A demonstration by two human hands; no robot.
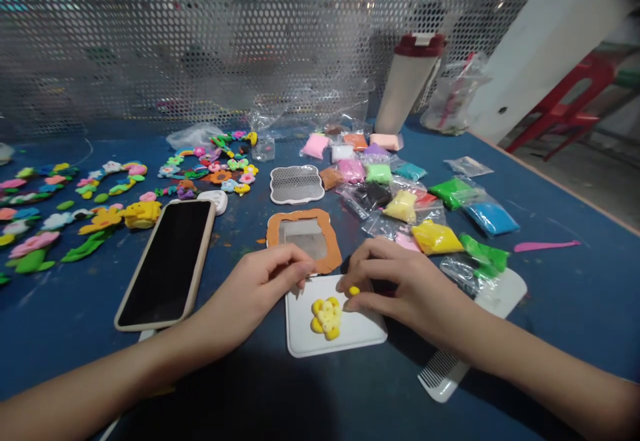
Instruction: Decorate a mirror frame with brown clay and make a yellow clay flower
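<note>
A white square board (300,342) lies on the blue table between my hands. On it rests a flower-like figure of yellow clay (327,318), pale in the middle with darker yellow lumps around it. My right hand (387,277) is at the board's upper right, its thumb and fingers around a small yellow clay ball (354,291). At the board's upper left corner is my left hand (280,271), thumb and index finger pressed together; anything between them is too small to make out. Just beyond the board lies a mirror framed in orange clay (333,247).
A phone (167,261) lies left, near colourful clay pieces (103,219). Beyond the board are a small mirror (297,185) and bagged clay (379,173). A tumbler (407,87) stands at the back. A white comb (443,371) and pink tool (547,245) lie right.
</note>
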